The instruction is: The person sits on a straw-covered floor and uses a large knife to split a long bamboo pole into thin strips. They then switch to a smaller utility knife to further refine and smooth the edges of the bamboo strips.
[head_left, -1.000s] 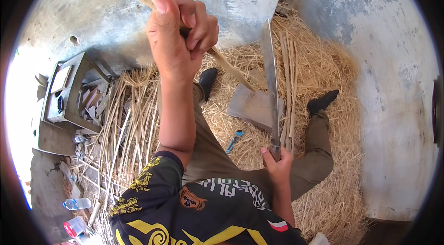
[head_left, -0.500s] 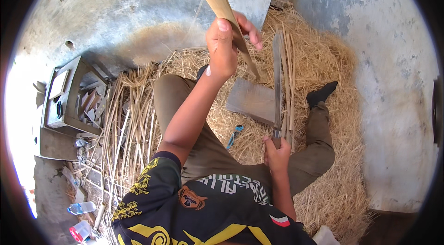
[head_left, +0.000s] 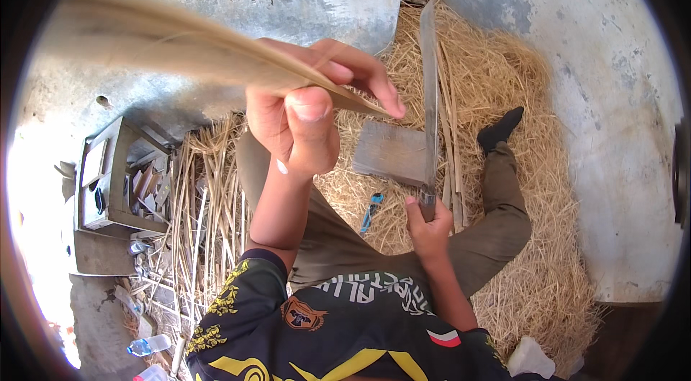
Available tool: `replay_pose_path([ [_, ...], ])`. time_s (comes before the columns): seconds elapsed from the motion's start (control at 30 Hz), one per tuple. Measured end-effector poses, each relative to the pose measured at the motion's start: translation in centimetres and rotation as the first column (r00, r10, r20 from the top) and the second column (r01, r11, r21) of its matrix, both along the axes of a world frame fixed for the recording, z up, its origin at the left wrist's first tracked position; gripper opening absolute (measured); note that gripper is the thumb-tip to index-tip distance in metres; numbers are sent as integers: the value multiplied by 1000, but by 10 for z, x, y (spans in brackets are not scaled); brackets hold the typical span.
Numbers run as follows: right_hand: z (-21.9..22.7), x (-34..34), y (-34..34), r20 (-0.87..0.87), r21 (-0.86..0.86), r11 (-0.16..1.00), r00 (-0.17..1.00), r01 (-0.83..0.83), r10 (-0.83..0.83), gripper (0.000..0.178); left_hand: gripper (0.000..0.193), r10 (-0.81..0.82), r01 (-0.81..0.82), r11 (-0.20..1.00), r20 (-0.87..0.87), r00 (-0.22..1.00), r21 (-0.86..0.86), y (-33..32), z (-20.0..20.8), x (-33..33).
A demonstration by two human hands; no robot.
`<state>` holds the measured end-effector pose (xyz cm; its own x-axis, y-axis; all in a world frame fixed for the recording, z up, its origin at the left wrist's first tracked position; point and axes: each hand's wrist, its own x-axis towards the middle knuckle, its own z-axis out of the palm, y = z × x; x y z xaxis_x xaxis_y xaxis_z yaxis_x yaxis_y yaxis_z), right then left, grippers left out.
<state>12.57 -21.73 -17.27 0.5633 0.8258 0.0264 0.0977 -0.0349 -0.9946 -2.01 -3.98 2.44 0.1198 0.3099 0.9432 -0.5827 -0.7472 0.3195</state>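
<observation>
My left hand (head_left: pixel 299 125) is raised high, its thumb and fingers closed around a split bamboo strip (head_left: pixel 180 46). Blurred at its far left part, the strip slants from the upper left down toward the middle, where its end tapers past my fingertips. Lower down at the right, my right hand (head_left: pixel 432 230) grips the handle of a machete (head_left: pixel 430 100). Its long blade points away from me, beside the right edge of a wooden block (head_left: pixel 389 152) that lies on the straw between my legs.
Thin bamboo strips (head_left: pixel 450 115) lie right of the blade, and more strips (head_left: pixel 198 201) spread at the left. A small blue-handled tool (head_left: pixel 372 212) rests on straw (head_left: pixel 518 244). Left are a wooden frame (head_left: pixel 115 172) with scraps and a plastic bottle (head_left: pixel 149 345). Walls (head_left: pixel 619 129) stand close.
My left hand has moved left and nearer, and the bamboo strip has swung from steep to a flatter slant toward the left. My right hand still holds the machete in nearly the same place.
</observation>
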Motion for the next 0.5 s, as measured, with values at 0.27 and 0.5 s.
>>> replay_pose_path([
  [0.27,-42,-13,-2,-88,-126,987,992,-97,86,20,57,-19,59,944,125,992,-326,-5,7,5],
  [0.5,-20,-8,2,52,4,998,997,60,-60,22,68,133,-36,894,188,973,-446,46,6,1],
])
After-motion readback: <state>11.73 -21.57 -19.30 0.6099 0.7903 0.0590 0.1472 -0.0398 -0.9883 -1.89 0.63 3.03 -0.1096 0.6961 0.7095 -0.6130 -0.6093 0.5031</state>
